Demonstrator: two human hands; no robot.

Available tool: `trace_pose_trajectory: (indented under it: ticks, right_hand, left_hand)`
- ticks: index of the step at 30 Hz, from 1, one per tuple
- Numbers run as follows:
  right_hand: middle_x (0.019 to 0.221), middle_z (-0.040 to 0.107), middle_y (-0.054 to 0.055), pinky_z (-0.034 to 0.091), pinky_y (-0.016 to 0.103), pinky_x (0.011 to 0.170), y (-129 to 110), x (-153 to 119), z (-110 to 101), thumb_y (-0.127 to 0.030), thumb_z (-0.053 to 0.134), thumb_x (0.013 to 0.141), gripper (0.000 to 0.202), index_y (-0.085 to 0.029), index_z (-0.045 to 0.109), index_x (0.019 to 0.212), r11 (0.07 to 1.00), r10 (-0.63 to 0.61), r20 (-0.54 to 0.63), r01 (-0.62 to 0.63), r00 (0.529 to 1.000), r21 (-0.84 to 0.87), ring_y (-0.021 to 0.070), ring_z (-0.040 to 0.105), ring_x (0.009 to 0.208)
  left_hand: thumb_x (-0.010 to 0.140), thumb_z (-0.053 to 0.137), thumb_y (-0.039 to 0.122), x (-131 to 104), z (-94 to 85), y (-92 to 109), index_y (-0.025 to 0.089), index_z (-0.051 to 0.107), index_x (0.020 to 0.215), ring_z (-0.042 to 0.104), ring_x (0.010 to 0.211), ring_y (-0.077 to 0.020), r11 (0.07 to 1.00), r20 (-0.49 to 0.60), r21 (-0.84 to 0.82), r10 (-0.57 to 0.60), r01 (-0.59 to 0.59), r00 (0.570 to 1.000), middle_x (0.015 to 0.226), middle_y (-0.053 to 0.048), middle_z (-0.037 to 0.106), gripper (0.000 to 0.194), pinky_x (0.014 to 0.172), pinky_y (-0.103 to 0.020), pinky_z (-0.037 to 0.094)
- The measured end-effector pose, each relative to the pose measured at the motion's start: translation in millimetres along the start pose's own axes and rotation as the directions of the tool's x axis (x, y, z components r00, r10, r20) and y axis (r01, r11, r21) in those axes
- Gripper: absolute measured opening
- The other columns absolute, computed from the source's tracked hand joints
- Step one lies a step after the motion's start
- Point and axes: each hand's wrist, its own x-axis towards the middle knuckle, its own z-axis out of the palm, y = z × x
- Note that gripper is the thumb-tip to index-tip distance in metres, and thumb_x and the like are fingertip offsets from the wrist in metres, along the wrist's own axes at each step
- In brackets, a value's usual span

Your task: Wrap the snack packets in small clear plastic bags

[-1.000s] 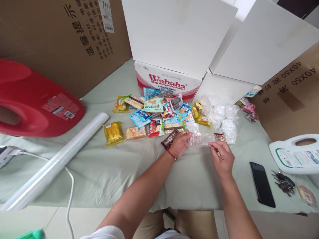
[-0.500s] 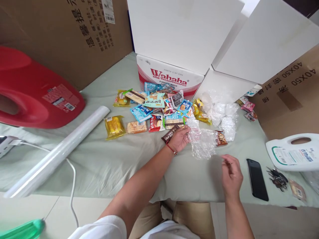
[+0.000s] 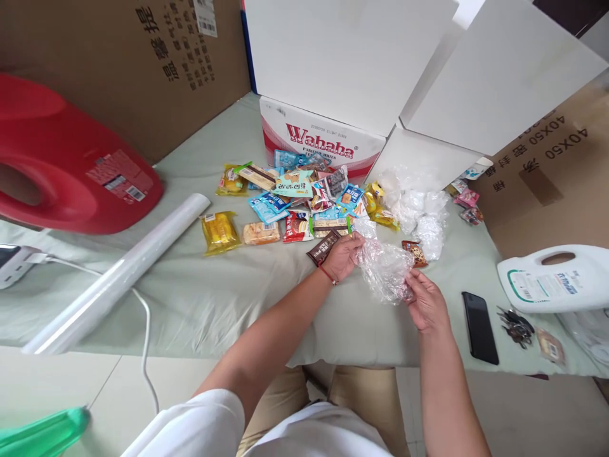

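Between my two hands a crumpled clear plastic bag [image 3: 384,271] is stretched over the cloth. My left hand [image 3: 343,257], with a red cord at the wrist, pinches its left edge. The fingers of my right hand [image 3: 425,298] are closed on its right edge. Just left of my left hand lies a dark brown snack packet [image 3: 323,246], partly covered by it. Beyond the bag is a small brown cookie packet [image 3: 415,253]. More crumpled clear plastic [image 3: 419,203] is heaped behind that.
Several packaged snacks [image 3: 292,184] are piled before the Wahaha carton [image 3: 323,139]. A plastic film roll [image 3: 124,270] and red jug [image 3: 71,165] lie left. At right are a black phone [image 3: 479,327], keys [image 3: 516,327] and a white bottle [image 3: 552,279].
My right hand has moved up and left from the cloth and taken hold of the bag's right edge. The left hand keeps its grip. The whole view has shifted slightly.
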Motion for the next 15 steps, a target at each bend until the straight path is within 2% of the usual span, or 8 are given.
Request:
trace_pose_trajectory:
  ticks: [2,3,6,8,9,11,14,15]
  right_hand:
    - [0.072,0.062,-0.003,0.043,0.022,0.051,1,-10,-1,-0.043,0.098,0.052,0.048,-0.02,0.074,0.087,0.997,-0.083,-0.027,0.083,0.996,0.001,0.0081,0.049,0.059]
    - [0.071,0.061,-0.003,0.041,0.021,0.051,1,-14,-3,-0.044,0.097,0.054,0.046,-0.02,0.074,0.087,0.992,-0.127,-0.043,0.127,0.991,-0.004,0.0081,0.048,0.059]
    - [0.069,0.058,-0.003,0.038,0.021,0.05,-1,-26,-10,-0.046,0.094,0.061,0.042,-0.02,0.075,0.088,0.968,-0.247,-0.101,0.241,0.964,-0.061,0.0087,0.047,0.06]
    - [0.068,0.057,-0.003,0.037,0.022,0.049,-2,-34,-13,-0.046,0.091,0.066,0.039,-0.02,0.076,0.09,0.949,-0.308,-0.123,0.295,0.944,-0.11,0.0091,0.046,0.06]
    - [0.068,0.057,-0.003,0.037,0.022,0.05,-3,-38,-14,-0.046,0.09,0.068,0.038,-0.02,0.076,0.091,0.94,-0.331,-0.119,0.316,0.936,-0.132,0.0093,0.045,0.06]
    - [0.073,0.061,-0.002,0.041,0.023,0.054,-3,-46,-13,-0.045,0.087,0.072,0.036,-0.02,0.076,0.096,0.927,-0.354,-0.065,0.34,0.933,-0.161,0.0099,0.048,0.062]
    - [0.089,0.068,0.002,0.05,0.026,0.068,-4,-60,-8,-0.042,0.087,0.074,0.044,-0.023,0.075,0.113,0.933,-0.317,0.101,0.329,0.943,-0.148,0.0128,0.058,0.075]
    - [0.094,0.069,0.003,0.052,0.027,0.072,-4,-64,-7,-0.04,0.087,0.074,0.048,-0.025,0.074,0.118,0.937,-0.301,0.151,0.321,0.942,-0.135,0.014,0.061,0.081]
  left_hand:
    - [0.078,0.076,0.025,-5,7.0,2,0.019,0.055,0.088,0.059,0.081,-0.013,0.967,-0.064,0.195,0.177,-0.162,0.982,0.09,-0.001,0.061,0.024,0.07,-0.023,0.046]
    - [0.079,0.075,0.024,-10,12.2,4,0.02,0.055,0.093,0.06,0.089,-0.0147,0.913,-0.103,0.321,0.298,-0.252,0.949,0.097,-0.002,0.062,0.024,0.075,-0.025,0.047]
    - [0.083,0.072,0.025,-38,33.1,10,0.021,0.056,0.098,0.058,0.102,-0.0193,0.579,-0.092,0.699,0.654,-0.419,0.751,0.108,-0.006,0.059,0.022,0.087,-0.032,0.048]
    - [0.089,0.067,0.027,-64,48.1,10,0.021,0.058,0.093,0.057,0.101,-0.0208,0.364,0.04,0.813,0.743,-0.454,0.668,0.102,-0.006,0.06,0.011,0.09,-0.035,0.048]
    - [0.093,0.063,0.028,-77,54.7,9,0.021,0.058,0.09,0.058,0.096,-0.0204,0.314,0.108,0.827,0.725,-0.467,0.68,0.096,-0.006,0.06,0.009,0.089,-0.036,0.048]
    - [0.092,0.065,0.033,-98,64.1,1,0.021,0.061,0.092,0.059,0.09,-0.0201,0.3,0.214,0.829,0.611,-0.473,0.762,0.097,-0.006,0.062,0.013,0.087,-0.036,0.049]
    - [0.079,0.079,0.037,-111,65.6,-14,0.019,0.065,0.102,0.062,0.099,-0.0236,0.356,0.271,0.828,0.424,-0.434,0.864,0.11,-0.009,0.066,0.033,0.092,-0.038,0.05]
    - [0.079,0.079,0.036,-111,62.9,-18,0.019,0.066,0.099,0.063,0.099,-0.0238,0.394,0.258,0.824,0.376,-0.406,0.89,0.107,-0.009,0.067,0.03,0.092,-0.038,0.05]
